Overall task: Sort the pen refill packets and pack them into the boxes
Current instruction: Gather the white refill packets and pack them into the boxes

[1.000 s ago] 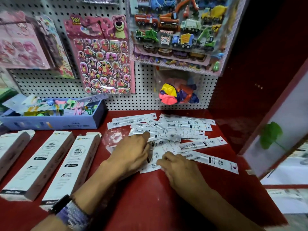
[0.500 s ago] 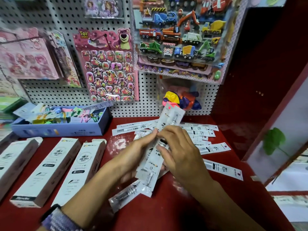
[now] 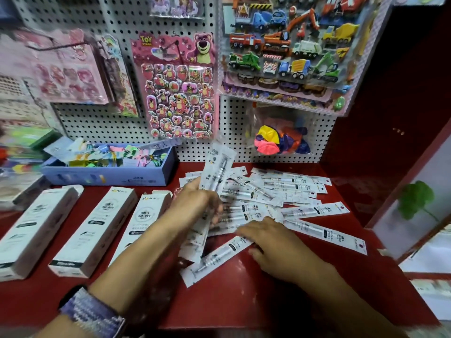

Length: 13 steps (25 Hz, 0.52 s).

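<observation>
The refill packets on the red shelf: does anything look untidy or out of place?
Yes. The refill packets lie scattered and overlapping at many angles, not sorted. The left hand holds a tilted bundle. The three white boxes lie in an even row.

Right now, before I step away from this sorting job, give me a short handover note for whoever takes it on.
Left hand: grips a bunch of refill packets, lifted off the shelf.
Right hand: fingers flat on a loose packet at the front.
Pile of packets: spread on the red shelf, right of centre.
Three white boxes: lying left of the pile; whether any holds packets cannot be seen.
Done: some packets gathered.
Left: sort the pile, fill the boxes.
</observation>
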{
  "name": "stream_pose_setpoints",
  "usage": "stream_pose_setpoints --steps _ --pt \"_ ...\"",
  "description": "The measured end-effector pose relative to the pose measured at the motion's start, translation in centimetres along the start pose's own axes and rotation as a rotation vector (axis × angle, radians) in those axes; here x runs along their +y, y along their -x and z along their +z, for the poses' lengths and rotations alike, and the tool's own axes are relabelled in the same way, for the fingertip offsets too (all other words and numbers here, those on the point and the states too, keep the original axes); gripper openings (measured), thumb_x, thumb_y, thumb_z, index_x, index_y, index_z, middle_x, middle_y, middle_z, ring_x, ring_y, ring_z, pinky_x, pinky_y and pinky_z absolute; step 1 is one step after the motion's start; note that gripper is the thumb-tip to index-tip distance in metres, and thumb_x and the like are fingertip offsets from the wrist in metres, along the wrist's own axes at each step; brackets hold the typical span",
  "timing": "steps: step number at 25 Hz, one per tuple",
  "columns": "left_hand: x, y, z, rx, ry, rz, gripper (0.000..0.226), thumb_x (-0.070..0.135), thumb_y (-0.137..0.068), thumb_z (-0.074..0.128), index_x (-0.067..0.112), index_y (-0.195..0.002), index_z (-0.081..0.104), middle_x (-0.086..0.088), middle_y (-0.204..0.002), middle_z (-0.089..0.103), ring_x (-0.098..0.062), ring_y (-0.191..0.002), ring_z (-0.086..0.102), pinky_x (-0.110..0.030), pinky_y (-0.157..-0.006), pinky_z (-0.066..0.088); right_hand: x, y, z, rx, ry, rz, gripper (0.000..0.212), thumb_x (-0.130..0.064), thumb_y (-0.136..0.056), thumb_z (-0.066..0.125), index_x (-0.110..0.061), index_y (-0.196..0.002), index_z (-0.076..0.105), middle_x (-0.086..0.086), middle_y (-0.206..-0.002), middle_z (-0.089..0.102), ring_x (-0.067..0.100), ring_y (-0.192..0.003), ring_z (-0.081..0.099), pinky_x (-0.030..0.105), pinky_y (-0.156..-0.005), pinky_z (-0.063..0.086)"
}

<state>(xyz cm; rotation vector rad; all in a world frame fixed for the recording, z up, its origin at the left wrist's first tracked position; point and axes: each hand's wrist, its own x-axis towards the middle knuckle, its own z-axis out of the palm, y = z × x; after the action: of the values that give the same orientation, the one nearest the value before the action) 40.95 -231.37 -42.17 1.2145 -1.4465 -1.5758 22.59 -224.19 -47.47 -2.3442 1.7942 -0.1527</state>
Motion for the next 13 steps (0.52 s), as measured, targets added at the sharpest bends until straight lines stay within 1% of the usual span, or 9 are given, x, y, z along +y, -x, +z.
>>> stream_pose_setpoints --steps 1,3,5,6,8,10,11,12,13 --pt "-0.5 0.3 0.1 -0.016 -0.094 0.002 0.026 -0.005 -0.084 0.049 0.017 -0.097 0.057 -0.008 -0.062 0.059 -0.018 -0.044 0.049 -0.025 -0.045 0.043 0.0 -0.4 0.6 -0.013 0.073 -0.018 0.037 -0.026 -0.098 0.050 -0.030 -0.135 0.049 -0.009 -0.135 0.051 0.018 -0.119 0.042 0.035 -0.098 0.037" --pt "-2.0 0.5 0.4 -0.050 -0.433 0.098 0.009 0.015 -0.089 0.062 0.023 -0.089 0.057 0.003 -0.065 0.059 -0.015 -0.054 0.051 -0.024 -0.051 0.040 -0.4 -1.0 1.1 0.102 0.183 -0.060 0.029 -0.026 -0.099 0.048 -0.025 -0.127 0.056 -0.005 -0.124 0.057 0.023 -0.116 0.045 0.037 -0.094 0.035" --pt "-3.3 0.6 0.3 -0.099 -0.872 0.260 0.025 0.039 -0.081 0.074 0.024 -0.091 0.056 0.007 -0.076 0.062 -0.014 -0.070 0.058 -0.027 -0.060 0.043 -0.7 -1.4 0.8 0.223 0.246 -0.103 0.026 -0.021 -0.095 0.050 -0.022 -0.117 0.063 0.000 -0.111 0.067 0.027 -0.107 0.054 0.039 -0.091 0.035" --pt "-3.4 0.6 0.2 -0.102 -0.964 0.313 0.033 0.043 -0.076 0.077 0.026 -0.093 0.055 0.007 -0.081 0.064 -0.015 -0.078 0.060 -0.028 -0.065 0.045 -0.5 -1.4 0.6 0.292 0.245 -0.118 0.024 -0.023 -0.093 0.050 -0.021 -0.111 0.066 0.000 -0.104 0.070 0.027 -0.102 0.057 0.039 -0.090 0.034" --pt "-2.5 0.7 0.0 -0.073 -0.952 0.331 0.032 0.041 -0.068 0.082 0.036 -0.084 0.055 0.009 -0.076 0.063 -0.014 -0.079 0.062 -0.026 -0.064 0.043 -0.2 -1.4 -0.3 0.486 0.159 -0.150 0.022 -0.031 -0.092 0.050 -0.022 -0.098 0.069 -0.005 -0.088 0.071 0.020 -0.091 0.055 0.036 -0.084 0.032" --pt "-1.6 0.7 -0.4 -0.004 -0.937 0.348 0.029 0.039 -0.064 0.084 0.044 -0.068 0.055 0.010 -0.060 0.057 -0.011 -0.063 0.057 -0.024 -0.056 0.039 -1.0 -1.0 -1.9 0.763 -0.058 -0.145 0.016 -0.033 -0.090 0.058 -0.020 -0.090 0.068 -0.008 -0.085 0.067 0.015 -0.086 0.051 0.036 -0.081 0.035" --pt "-1.3 0.8 -0.5 0.006 -0.908 0.347 0.027 0.036 -0.065 0.082 0.045 -0.065 0.057 0.010 -0.057 0.058 -0.008 -0.058 0.055 -0.023 -0.054 0.040 -1.4 -0.8 -2.7 0.890 -0.220 -0.083 0.012 -0.031 -0.089 0.064 -0.020 -0.092 0.066 -0.008 -0.088 0.066 0.014 -0.087 0.052 0.033 -0.081 0.038" --pt "-1.1 0.7 -0.5 0.012 -0.808 0.349 0.023 0.031 -0.069 0.081 0.041 -0.065 0.061 0.010 -0.059 0.061 -0.006 -0.057 0.056 -0.023 -0.056 0.044 -2.0 -0.6 -3.5 0.982 -0.425 0.008 0.011 -0.028 -0.089 0.068 -0.020 -0.097 0.064 -0.009 -0.094 0.065 0.012 -0.090 0.054 0.027 -0.082 0.041" --pt "-1.1 0.7 -0.3 -0.004 -0.633 0.345 0.018 0.023 -0.074 0.079 0.034 -0.071 0.066 0.008 -0.066 0.068 -0.005 -0.063 0.061 -0.023 -0.062 0.050 -2.2 -0.3 -4.0 1.015 -0.667 0.103 0.015 -0.027 -0.090 0.069 -0.023 -0.102 0.062 -0.010 -0.099 0.064 0.010 -0.092 0.057 0.021 -0.081 0.044"
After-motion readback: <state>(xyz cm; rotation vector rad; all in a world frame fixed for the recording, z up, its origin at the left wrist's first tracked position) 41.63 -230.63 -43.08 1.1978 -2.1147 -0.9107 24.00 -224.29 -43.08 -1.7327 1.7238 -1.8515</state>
